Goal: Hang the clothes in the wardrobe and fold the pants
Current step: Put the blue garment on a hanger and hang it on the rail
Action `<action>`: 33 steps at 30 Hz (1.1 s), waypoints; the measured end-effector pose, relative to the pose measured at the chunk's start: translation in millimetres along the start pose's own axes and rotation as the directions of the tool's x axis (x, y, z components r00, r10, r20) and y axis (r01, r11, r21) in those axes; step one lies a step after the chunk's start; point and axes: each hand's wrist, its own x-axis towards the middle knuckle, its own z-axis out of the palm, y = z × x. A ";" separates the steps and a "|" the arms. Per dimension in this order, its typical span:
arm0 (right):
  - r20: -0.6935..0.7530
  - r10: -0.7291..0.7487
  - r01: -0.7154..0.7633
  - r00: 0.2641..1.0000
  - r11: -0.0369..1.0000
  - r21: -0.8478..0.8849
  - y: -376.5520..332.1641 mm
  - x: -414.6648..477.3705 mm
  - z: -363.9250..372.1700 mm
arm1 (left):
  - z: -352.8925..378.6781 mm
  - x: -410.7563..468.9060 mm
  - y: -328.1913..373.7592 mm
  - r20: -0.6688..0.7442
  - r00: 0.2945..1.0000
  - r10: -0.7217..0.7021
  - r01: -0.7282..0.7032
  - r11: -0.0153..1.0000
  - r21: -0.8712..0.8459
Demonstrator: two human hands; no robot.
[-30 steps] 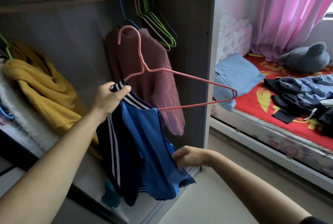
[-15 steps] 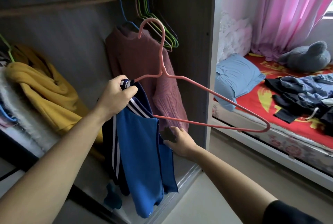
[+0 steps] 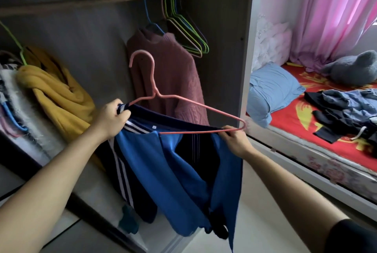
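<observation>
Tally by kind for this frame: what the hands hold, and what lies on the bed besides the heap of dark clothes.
Pink hanger: 1
Blue jacket: 1
Blue pillow: 1
Grey soft toy: 1
White lacy bundle at the bed's head: 1
Total: 5

Both hands, left (image 3: 111, 117) and right (image 3: 234, 137), hold a blue jacket (image 3: 179, 175) stretched along a pink hanger (image 3: 161, 95) before the open wardrobe (image 3: 220, 49).
</observation>
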 end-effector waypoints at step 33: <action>-0.211 -0.147 0.133 0.966 0.988 -0.081 -70.4 23.5 -119.3 | 63.4 -4.1 -1.6 0.085 0.983 0.160 -0.177 0.752 0.635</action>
